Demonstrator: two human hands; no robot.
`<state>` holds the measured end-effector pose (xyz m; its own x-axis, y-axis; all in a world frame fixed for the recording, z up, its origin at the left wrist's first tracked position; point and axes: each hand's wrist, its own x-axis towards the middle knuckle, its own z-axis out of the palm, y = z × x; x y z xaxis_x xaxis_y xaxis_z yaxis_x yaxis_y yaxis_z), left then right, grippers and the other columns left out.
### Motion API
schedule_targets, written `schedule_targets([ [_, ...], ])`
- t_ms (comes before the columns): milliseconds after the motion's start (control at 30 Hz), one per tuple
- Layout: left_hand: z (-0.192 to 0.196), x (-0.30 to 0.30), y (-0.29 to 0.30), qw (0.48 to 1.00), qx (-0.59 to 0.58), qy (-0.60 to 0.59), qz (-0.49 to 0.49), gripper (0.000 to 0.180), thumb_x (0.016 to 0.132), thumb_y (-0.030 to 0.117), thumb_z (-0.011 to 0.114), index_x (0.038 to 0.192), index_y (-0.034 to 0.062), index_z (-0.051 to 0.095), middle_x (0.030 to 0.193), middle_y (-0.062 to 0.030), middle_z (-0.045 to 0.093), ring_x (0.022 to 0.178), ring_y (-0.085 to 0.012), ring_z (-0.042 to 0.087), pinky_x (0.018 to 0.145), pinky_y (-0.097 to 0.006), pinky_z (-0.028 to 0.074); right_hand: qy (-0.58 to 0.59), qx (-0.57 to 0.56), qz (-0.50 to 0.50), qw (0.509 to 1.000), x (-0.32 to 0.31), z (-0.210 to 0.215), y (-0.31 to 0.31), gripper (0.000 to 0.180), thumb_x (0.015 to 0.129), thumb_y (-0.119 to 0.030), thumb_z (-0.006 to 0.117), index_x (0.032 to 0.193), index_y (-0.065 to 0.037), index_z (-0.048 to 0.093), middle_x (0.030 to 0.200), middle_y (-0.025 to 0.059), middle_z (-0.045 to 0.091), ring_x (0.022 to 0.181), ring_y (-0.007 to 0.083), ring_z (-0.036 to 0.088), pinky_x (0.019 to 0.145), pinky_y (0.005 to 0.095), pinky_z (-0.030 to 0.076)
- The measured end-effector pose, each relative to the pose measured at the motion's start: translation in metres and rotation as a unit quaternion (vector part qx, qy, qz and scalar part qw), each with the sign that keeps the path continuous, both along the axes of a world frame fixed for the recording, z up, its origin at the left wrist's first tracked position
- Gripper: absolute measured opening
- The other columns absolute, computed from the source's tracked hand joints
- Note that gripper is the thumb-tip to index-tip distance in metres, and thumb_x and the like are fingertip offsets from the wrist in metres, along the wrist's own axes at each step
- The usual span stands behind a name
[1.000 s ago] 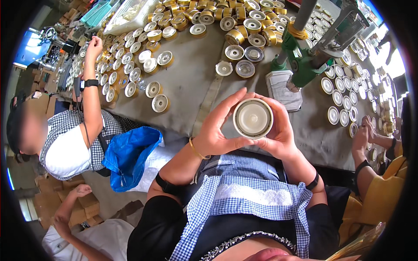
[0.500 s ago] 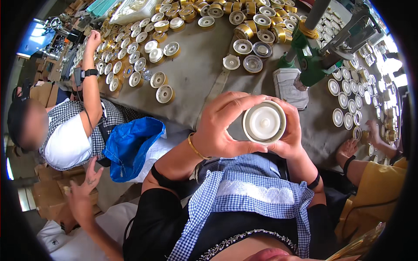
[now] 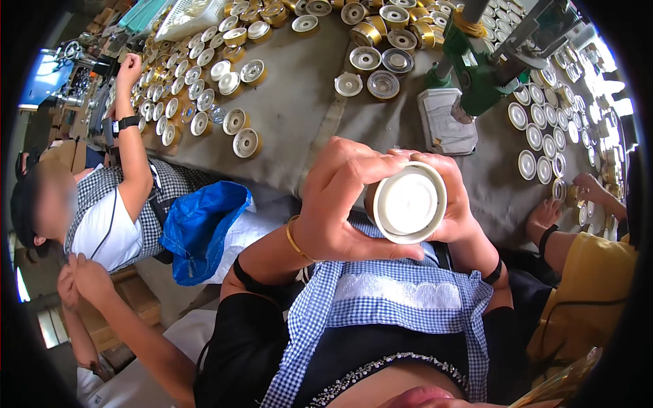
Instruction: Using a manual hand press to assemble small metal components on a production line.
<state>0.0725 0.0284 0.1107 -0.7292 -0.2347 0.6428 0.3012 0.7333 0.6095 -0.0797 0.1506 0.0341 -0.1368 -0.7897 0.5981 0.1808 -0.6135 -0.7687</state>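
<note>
While the left hand clasps one side of a round, cream-rimmed white piece, the right hand grips its other side near the grey-covered surface.

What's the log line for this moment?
left hand: gripping round white-faced piece | right hand: gripping same piece | piece: white face toward camera | green press: beyond hands, untouched

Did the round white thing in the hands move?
Yes. Against the green press, the round thing has shifted down the picture, farther from the press, nearer the apron.
</note>
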Motion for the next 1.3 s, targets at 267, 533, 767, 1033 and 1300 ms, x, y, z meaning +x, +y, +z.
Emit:
schedule_targets([
  [267,0.003,-0.001,0.002,0.997,-0.075,0.004,0.002,0.081,0.048,0.048,0.091,0.111,0.0057,0.06,0.105,-0.0164,0.056,0.091,-0.025,0.059,0.073,-0.033,0.053,-0.057,0.039,0.03,0.997,0.004,0.002,0.005,0.089,0.066,-0.018,0.088,0.137,-0.001,0.036,0.139,0.0217,0.043,0.129,0.0295,0.044,0.107,0.0428,0.035],
  [533,-0.001,0.0,0.005,0.998,-0.058,-0.019,-0.034,0.058,0.061,0.046,0.085,0.106,0.0147,0.065,0.118,-0.02,0.047,0.102,-0.0283,0.056,0.078,-0.034,0.052,-0.058,0.019,-0.003,0.998,0.004,0.005,0.006,0.088,0.067,-0.017,0.087,0.136,-0.002,0.036,0.139,0.0232,0.042,0.129,0.0317,0.044,0.106,0.0443,0.037],
  [767,0.001,0.002,0.008,0.997,-0.055,-0.04,-0.045,0.048,0.065,0.044,0.083,0.104,0.0208,0.066,0.122,-0.0206,0.044,0.11,-0.0295,0.048,0.086,-0.037,0.046,-0.013,-0.013,-0.019,1.0,0.0,0.006,0.003,0.088,0.067,-0.017,0.087,0.137,-0.001,0.035,0.14,0.0256,0.04,0.131,0.0339,0.041,0.107,0.0453,0.035],
  [1033,-0.02,-0.003,0.016,0.987,0.138,0.03,-0.076,0.08,0.057,0.027,0.092,0.117,0.0118,0.042,0.124,-0.0207,0.041,0.113,-0.0305,0.053,0.091,-0.038,0.049,-0.042,0.006,0.004,0.999,0.001,0.006,0.008,0.088,0.068,-0.019,0.086,0.137,0.001,0.034,0.141,0.0247,0.039,0.132,0.0321,0.041,0.108,0.0442,0.034],
  [1300,-0.015,-0.001,0.008,0.978,0.204,-0.052,-0.009,0.096,0.058,0.023,0.093,0.131,0.0027,0.035,0.118,-0.0202,0.052,0.108,-0.0284,0.058,0.09,-0.037,0.048,-0.14,0.101,0.029,0.985,0.009,0.01,0.008,0.089,0.069,-0.024,0.086,0.137,0.001,0.034,0.139,0.0197,0.043,0.13,0.0268,0.043,0.108,0.0404,0.034],
])
